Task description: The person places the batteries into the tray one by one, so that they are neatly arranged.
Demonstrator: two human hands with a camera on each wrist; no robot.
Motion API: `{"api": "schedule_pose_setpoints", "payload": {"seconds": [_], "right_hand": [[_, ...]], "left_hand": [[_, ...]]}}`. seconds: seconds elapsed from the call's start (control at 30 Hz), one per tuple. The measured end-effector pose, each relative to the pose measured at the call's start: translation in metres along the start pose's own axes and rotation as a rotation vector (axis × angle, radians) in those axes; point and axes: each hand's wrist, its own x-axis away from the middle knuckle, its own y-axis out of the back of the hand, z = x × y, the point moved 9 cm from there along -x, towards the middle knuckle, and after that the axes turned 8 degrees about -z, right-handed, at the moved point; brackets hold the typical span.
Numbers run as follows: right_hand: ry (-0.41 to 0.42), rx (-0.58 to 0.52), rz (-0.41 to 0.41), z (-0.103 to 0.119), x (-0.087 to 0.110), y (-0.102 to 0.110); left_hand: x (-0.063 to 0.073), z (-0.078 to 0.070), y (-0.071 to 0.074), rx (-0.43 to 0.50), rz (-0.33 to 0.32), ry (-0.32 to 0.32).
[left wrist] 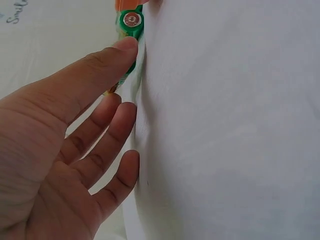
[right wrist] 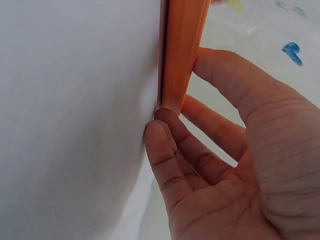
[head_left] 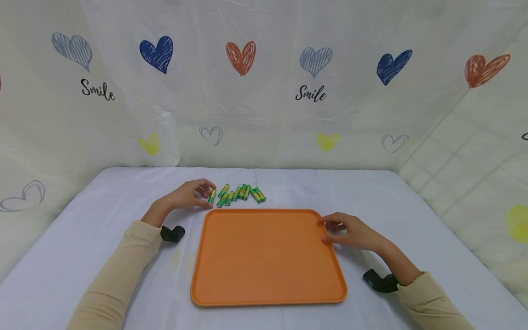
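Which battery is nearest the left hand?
The leftmost battery, between the thumb and fingers of the left hand; the other batteries all lie farther right, outside them.

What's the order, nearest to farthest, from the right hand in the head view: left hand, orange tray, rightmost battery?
1. Orange tray: right rim meets the right hand.
2. Rightmost battery: beyond the tray's far edge.
3. Left hand: at the leftmost battery.

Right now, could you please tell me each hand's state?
Left hand: curled around the leftmost battery; grip firmness cannot be told.
Right hand: closed, holding the right edge of the orange tray.
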Motion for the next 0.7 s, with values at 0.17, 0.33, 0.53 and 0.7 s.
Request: {"api": "schedule_pose_setpoints", "payload": {"seconds": [0.17,0.33,0.53,0.7], "right_hand": [[0.021,-0.022,-0.007,0.003,0.0,0.001],[-0.026,-0.033,0.013,0.002,0.0,0.001],[-0.059,-0.034,0.023,0.0,-0.001,0.002],[-0.065,-0.036,0.029,-0.003,-0.002,0.0]], "left_hand": [[0.001,-0.002,0.002,0.011,-0.014,-0.001],[0.003,-0.004,0.004,0.006,-0.022,0.003],[0.004,-0.011,0.006,0.0,-0.036,-0.022],[0.005,-0.018,0.008,-0.001,-0.056,-0.037]]}}
